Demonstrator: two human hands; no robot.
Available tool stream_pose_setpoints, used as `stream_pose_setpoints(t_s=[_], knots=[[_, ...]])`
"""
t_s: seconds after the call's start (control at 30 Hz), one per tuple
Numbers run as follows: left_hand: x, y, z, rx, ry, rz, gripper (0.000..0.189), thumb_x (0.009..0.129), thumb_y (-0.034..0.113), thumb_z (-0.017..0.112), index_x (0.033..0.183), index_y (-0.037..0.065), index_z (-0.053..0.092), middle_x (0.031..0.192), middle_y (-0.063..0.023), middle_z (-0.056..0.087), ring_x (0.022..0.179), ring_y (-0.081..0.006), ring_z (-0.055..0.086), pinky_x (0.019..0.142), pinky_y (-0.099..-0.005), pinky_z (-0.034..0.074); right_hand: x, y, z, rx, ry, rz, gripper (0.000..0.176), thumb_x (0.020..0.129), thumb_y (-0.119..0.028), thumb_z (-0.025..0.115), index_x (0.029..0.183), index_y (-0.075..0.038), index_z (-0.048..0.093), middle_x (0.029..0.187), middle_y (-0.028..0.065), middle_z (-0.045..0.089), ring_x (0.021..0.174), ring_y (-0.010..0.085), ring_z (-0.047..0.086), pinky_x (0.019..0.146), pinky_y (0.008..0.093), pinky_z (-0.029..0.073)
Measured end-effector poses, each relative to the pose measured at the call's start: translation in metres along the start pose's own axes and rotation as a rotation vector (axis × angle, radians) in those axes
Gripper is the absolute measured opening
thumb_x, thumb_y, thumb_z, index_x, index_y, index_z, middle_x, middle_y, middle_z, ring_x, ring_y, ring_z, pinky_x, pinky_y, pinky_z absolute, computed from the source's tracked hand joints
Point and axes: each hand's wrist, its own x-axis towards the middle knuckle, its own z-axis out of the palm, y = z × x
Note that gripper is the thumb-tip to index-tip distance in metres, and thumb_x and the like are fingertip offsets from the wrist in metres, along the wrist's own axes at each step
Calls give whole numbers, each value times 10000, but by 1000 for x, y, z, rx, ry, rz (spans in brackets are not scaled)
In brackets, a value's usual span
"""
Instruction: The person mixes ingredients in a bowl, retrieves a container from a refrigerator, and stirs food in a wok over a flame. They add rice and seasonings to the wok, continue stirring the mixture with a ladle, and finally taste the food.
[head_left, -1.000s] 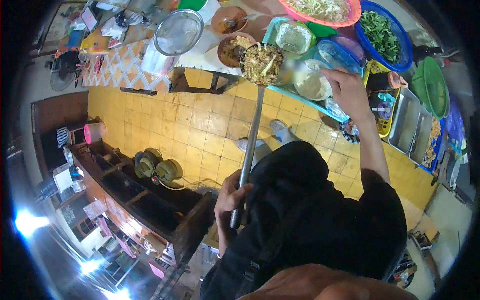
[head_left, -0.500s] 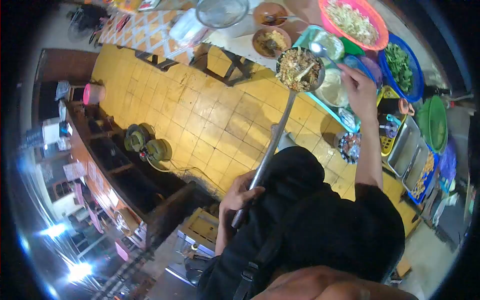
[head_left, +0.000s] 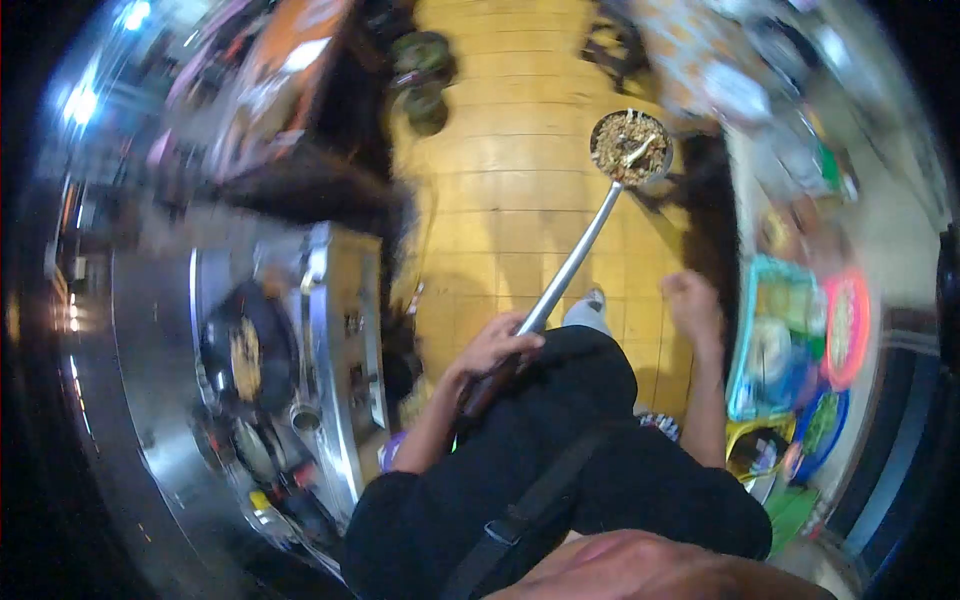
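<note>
The left hand is clamped round the end of a long ladle, its bowl of chopped food upper centre of the frame over the yellow floor, while the right hand, curled in a loose empty fist, hangs centre right beside a teal tray.

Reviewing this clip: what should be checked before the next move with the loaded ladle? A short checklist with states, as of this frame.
1. Grip: left hand closed on the ladle handle: ok.
2. Load: food sits in the bowl, none seen spilling: ok.
3. Bowl over the dark pan: not ok, it hangs over the tiled floor.
4. The right hand empty: cannot tell, blurred.
5. Sharp view of the surroundings: not ok.
</note>
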Motion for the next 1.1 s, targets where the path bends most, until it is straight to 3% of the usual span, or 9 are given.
stream_pose_setpoints(t_s=[0.13, 0.4, 0.47, 0.53, 0.6, 0.7, 0.77, 0.87, 1.1], knots=[[15, -26, -50, 98, 425, 313, 196, 843, 201, 613, 934, 64, 508, 768, 6, 504, 657, -76, 465, 566, -218, 400, -11, -137, 117, 351, -1126, -393, 232, 846, -213, 645, 963, -13, 636, 815, 88, 668, 704, 164, 618, 664, 296, 484], [-72, -4, -142, -72, 1057, 162, 285, 844, 223, 641, 1001, 21, 514, 811, -49, 566, 759, -131, 561, 658, -277, 466, -15, -285, 242, 834, -1361, 264, 203, 787, -48, 447, 986, -66, 414, 656, 60, 485, 459, 122, 448, 379, 267, 385], [-121, -8, -161, 503, 1703, 671, 299, 843, 228, 645, 1042, 30, 542, 845, -58, 586, 788, -159, 571, 717, -308, 470, 10, -322, 268, 696, -1546, 58, 222, 799, -66, 453, 1016, -74, 406, 674, 63, 489, 444, 114, 437, 368, 259, 368], [-228, 71, -99, 371, 2132, 496, 190, 830, 129, 616, 959, -8, 590, 924, -93, 619, 857, -197, 600, 786, -304, 471, 18, -360, 300, 576, -1574, 9, 211, 815, -84, 462, 1017, -75, 407, 654, 57, 484, 431, 110, 430, 370, 257, 370], [-278, 90, -55, 770, 2377, 1237, 140, 841, 86, 573, 941, -9, 597, 915, -74, 620, 842, -177, 598, 772, -288, 470, 15, -405, 335, 479, -1574, -154, 148, 815, -94, 479, 961, -73, 466, 612, 28, 468, 403, 107, 431, 351, 251, 337], [-299, 131, 30, 1747, 2048, 1763, 141, 838, 94, 577, 932, -10, 596, 906, -73, 619, 834, -178, 597, 769, -289, 469, 2, -469, 418, 294, -1711, -608, 87, 858, -115, 476, 811, -46, 453, 558, 35, 472, 411, 132, 475, 389, 268, 362], [-302, 149, 63, 2015, 1858, 1745, 143, 837, 100, 579, 926, -10, 595, 901, -72, 619, 828, -179, 596, 766, -290, 469, -38, -501, 471, 235, -1577, -749, 169, 836, -118, 533, 903, 32, 499, 636, 120, 556, 460, 228, 565, 422, 351, 433], [-315, 157, 70, 2061, 1806, 1673, 146, 834, 109, 583, 917, -11, 593, 892, -70, 619, 820, -180, 595, 763, -291, 469, -81, -523, 555, -210, -1015, -1557, 303, 853, -108, 478, 1065, 109, 477, 855, 302, 620, 775, 383, 654, 654, 456, 525], [-367, 133, 66, 2051, 1858, 1602, 158, 828, 128, 592, 897, -14, 590, 872, -67, 618, 801, -182, 592, 754, -293, 468, -92, -577, 562, -497, -906, -1676, 427, 846, -92, 445, 1234, 80, 405, 856, 282, 624, 831, 428, 625, 750, 501, 501]])
